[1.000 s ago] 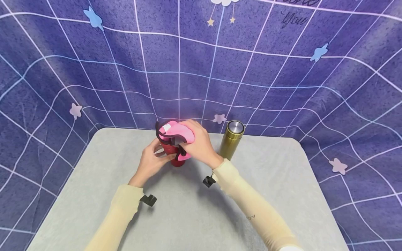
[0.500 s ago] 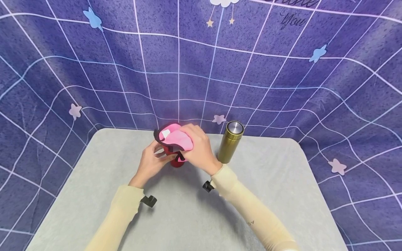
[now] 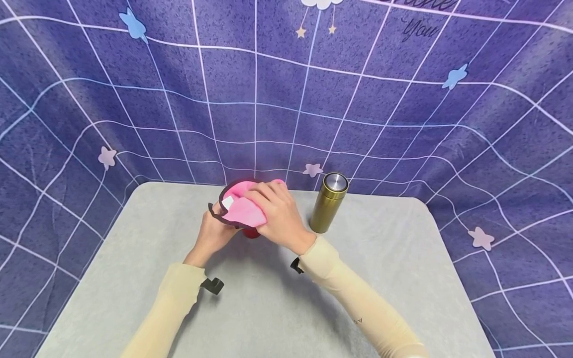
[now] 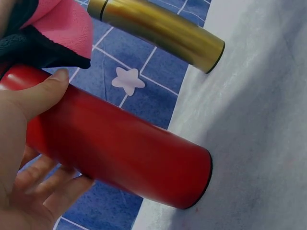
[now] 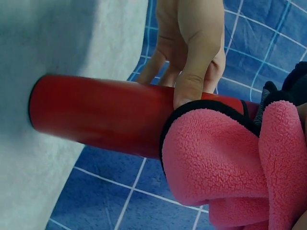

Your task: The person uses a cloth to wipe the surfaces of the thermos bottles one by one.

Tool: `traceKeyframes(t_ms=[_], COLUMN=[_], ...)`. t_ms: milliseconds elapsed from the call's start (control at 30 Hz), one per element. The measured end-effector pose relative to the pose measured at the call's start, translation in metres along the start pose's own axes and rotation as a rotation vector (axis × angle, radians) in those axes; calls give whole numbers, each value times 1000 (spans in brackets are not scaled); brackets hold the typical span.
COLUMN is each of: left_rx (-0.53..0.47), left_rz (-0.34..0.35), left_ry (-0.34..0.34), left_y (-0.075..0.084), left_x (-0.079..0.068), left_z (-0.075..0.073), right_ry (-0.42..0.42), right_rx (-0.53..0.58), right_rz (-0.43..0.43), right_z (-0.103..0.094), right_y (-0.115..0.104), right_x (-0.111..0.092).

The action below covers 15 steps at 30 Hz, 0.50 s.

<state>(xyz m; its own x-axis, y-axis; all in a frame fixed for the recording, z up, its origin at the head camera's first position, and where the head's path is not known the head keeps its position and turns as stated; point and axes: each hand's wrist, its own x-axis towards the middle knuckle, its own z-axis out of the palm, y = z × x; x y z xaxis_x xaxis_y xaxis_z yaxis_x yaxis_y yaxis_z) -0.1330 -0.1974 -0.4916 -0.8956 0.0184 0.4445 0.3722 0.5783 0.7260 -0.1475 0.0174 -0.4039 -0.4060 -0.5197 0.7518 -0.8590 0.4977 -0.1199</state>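
Note:
A red thermos bottle (image 4: 120, 139) stands upright on the table, its top hidden under a pink cloth with dark edging (image 3: 245, 211). My left hand (image 3: 215, 233) grips the bottle's upper body from the left, thumb on the near side and fingers behind. From above, my right hand (image 3: 279, 214) holds the bunched cloth over the top of the bottle. In the right wrist view a fold of the pink cloth (image 5: 211, 153) hangs down against the bottle's side. The right fingertips are hidden by the cloth.
A gold thermos bottle (image 3: 329, 204) with a steel lid top stands upright to the right of my right hand. The grey table (image 3: 250, 308) ends at a purple-blue grid curtain (image 3: 286, 99) behind and at both sides.
The right hand has turned the cloth around the bottle's top, and its loose edge has swung toward me and over the left fingers. The left hand and the gold bottle have stayed in place.

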Motion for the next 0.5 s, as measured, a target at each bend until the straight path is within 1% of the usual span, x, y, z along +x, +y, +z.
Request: traceKeyframes(t_ms=[67,233,400,500], left_rx=[-17,-54,-51,-35], left_rz=[2,-32,-49,-80], left_ry=[2,12,17,10], left_y=[0,0,3,4], left_x=[0,0,-1,-2], left_z=[0,0,-1,-3], right_ry=[-11,-35,-60,-73], right_rx=[-27,-52,-97,-126], right_rz=[-30,-69,-129,-165], right_z=[0,-1,1,2], right_y=[-1,-3,-4,-5], right_x=[1,3,7,9])
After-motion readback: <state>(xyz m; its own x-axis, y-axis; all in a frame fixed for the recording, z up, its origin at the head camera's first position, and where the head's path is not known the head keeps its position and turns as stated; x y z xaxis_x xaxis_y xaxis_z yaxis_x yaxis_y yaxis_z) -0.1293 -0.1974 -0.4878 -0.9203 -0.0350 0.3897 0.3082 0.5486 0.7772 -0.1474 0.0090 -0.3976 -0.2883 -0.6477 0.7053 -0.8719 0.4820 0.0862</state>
